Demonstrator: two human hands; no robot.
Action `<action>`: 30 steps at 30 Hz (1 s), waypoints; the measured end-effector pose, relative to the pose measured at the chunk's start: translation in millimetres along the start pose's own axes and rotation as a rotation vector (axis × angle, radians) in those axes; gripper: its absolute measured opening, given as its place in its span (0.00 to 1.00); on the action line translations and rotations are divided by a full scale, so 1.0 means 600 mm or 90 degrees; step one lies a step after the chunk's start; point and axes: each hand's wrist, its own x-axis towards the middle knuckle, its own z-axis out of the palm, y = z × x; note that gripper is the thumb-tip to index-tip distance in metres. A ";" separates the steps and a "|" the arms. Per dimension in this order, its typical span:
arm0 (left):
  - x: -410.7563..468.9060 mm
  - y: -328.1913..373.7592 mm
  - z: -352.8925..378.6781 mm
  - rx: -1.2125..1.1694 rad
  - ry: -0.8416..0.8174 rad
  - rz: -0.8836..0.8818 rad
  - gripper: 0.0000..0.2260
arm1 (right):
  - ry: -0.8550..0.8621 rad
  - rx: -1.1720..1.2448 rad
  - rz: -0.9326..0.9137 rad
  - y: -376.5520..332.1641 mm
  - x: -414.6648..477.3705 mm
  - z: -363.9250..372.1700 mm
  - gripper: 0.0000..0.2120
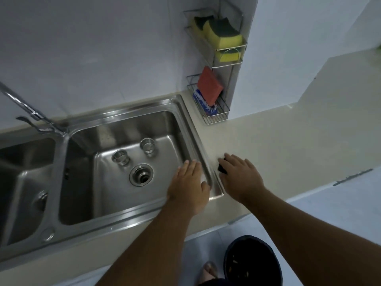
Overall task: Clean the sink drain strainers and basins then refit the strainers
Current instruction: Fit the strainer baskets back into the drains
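Note:
Two metal strainer cups lie in the right basin (82,182), one (121,157) near the open drain hole (141,174), the other (148,145) farther back. In the left basin (24,162) only the edge of the drain (41,200) shows. My left hand (188,186) lies flat with fingers apart over the right basin's right rim and holds nothing. On the counter just right of the sink, my right hand (241,176) presses down on a dark sponge (221,168), fingers curled over it; most of the sponge is hidden.
The faucet (31,109) rises at the back between the basins. A wire rack (216,118) on the wall corner holds yellow sponges (224,36), a red sponge (209,85) and a blue brush (203,104). Beige countertop (288,141) runs right. A black bin (251,263) stands on the floor.

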 end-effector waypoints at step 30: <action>0.346 -0.518 0.130 -0.288 0.182 -0.198 0.29 | 0.037 0.233 0.069 -0.342 0.533 0.330 0.16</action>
